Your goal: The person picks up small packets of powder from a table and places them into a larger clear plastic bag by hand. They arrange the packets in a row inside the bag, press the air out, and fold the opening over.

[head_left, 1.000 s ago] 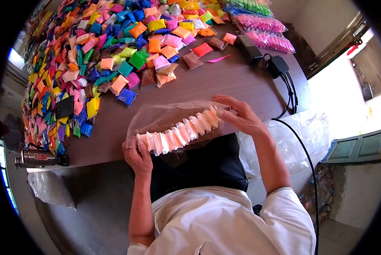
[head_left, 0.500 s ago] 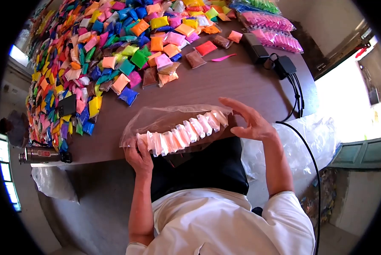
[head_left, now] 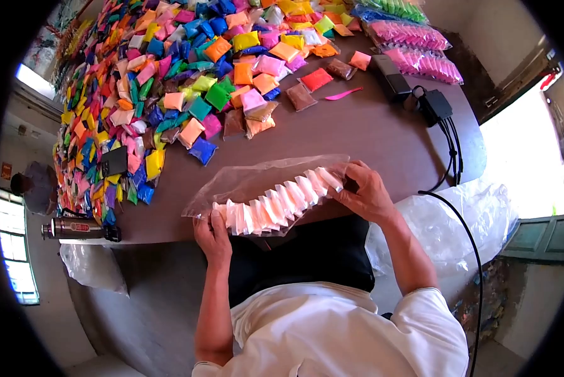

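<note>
A clear plastic bag [head_left: 232, 182] with a row of pale peach packets [head_left: 276, 208] inside is held above the table's near edge. At its left end, my left hand [head_left: 213, 237] is closed on the bag, thumb on top near the end packet. My right hand [head_left: 365, 191] grips the other end, its fingers closed around the bag's corner by the last packet. The packets stand side by side in a slightly curved line, rising toward the right.
Many small coloured packets [head_left: 219, 95] cover the table's [head_left: 282, 138] left and far side. A pink plastic strip [head_left: 343, 93], a black box with cables [head_left: 434, 105] and filled pink bags [head_left: 414, 38] are at right. A metal flask [head_left: 74, 229] lies at the left edge; clear plastic sheeting [head_left: 445, 226] hangs right.
My right hand, open beside the bag before, has closed on its right end. The bag's top edge lies flatter. The whole scene has shifted slightly to the right in view.
</note>
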Available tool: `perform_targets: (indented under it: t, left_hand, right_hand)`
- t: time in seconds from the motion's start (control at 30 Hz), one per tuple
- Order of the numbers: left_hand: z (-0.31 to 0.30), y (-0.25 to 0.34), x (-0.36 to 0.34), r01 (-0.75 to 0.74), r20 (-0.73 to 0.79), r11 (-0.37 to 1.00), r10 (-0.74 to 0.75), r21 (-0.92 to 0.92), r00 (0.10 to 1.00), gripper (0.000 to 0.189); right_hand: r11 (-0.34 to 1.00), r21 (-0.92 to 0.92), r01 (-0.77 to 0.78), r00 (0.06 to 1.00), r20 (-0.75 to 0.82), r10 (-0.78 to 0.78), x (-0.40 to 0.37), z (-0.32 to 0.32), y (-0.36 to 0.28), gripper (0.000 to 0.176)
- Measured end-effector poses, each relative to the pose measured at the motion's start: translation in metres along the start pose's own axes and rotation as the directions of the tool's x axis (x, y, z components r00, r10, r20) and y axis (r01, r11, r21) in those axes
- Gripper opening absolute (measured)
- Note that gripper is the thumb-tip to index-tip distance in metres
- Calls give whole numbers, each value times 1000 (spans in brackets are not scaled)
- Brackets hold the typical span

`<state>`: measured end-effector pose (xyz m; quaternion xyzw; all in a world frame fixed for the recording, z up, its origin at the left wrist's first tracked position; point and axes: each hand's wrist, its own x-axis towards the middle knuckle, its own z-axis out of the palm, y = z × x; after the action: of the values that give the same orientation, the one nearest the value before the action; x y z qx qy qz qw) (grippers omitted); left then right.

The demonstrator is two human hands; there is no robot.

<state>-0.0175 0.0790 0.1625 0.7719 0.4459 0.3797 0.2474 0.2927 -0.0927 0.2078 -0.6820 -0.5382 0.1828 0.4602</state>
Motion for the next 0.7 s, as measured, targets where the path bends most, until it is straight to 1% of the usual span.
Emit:
perform_targets:
  t: [0.03,0.1,0.13,0.17,0.2,0.23,0.27,0.3,0.33,0.37,0.43,0.47,0.5,0.53,0.57,0.6,0.63,0.67,0.7]
  left_hand:
    - [-1,0,3,2,-1,1000,-2,-1,1000,29]
    - [-7,2,7,25,52,998,-22,-53,998,31]
    - [-9,2,8,39,51,998,-36,-56,998,31]
    - [-10,2,11,107,73,988,-99,-107,992,33]
    - [-12,3,15,172,99,972,-157,-158,983,34]
    - [-14,9,21,179,98,970,-165,-165,981,34]
    - [-17,18,26,245,108,943,-225,-224,968,36]
    - [-18,22,31,308,122,909,-285,-280,951,37]
    - [-18,20,35,327,141,893,-298,-309,944,39]
    - [-18,18,37,333,138,889,-305,-313,942,39]
    - [-20,14,42,365,178,902,-329,-231,927,39]
    - [-20,8,43,363,185,909,-328,-206,926,40]
    - [-19,9,42,366,182,907,-332,-210,926,40]
    - [-18,12,42,353,149,908,-326,-227,934,41]
    - [-16,14,40,340,116,909,-321,-243,940,42]
    - [-14,13,38,343,113,906,-325,-246,939,42]
    - [-11,11,35,321,64,908,-316,-271,947,45]
    - [-9,11,33,296,14,909,-306,-294,952,47]
    - [-7,13,33,298,8,907,-310,-297,951,47]
  right_hand:
    - [997,-34,63,997,-40,-64,1,1,-1,32]
    - [996,-68,51,998,-42,-54,4,3,-6,32]
    - [994,-103,41,998,-49,-47,4,4,-9,32]
    - [993,-107,40,998,-34,-44,5,4,-14,32]
    - [997,-46,-57,998,-15,56,5,5,-20,32]
    - [988,11,-154,988,4,154,6,6,-23,32]
    - [988,2,-156,988,10,156,8,7,-24,32]
    - [977,-51,-206,978,35,208,9,8,-25,34]
    - [962,-103,-252,964,57,259,10,9,-26,36]
    - [962,-109,-251,964,64,258,11,11,-27,36]
    - [938,-179,-298,953,-1,303,13,14,-25,45]
    - [938,-183,-294,954,3,300,14,15,-25,45]
    - [939,-157,-307,951,-17,308,14,15,-25,50]
    - [938,-130,-320,947,-38,318,15,15,-25,56]
    - [939,-134,-318,948,-35,316,16,14,-29,56]
    - [927,-122,-354,935,-29,353,19,11,-34,58]
    - [914,-109,-390,921,-22,390,20,10,-37,60]
    - [915,-114,-387,922,-18,387,19,10,-35,60]
    - [930,-239,-277,961,-70,268,19,11,-32,62]
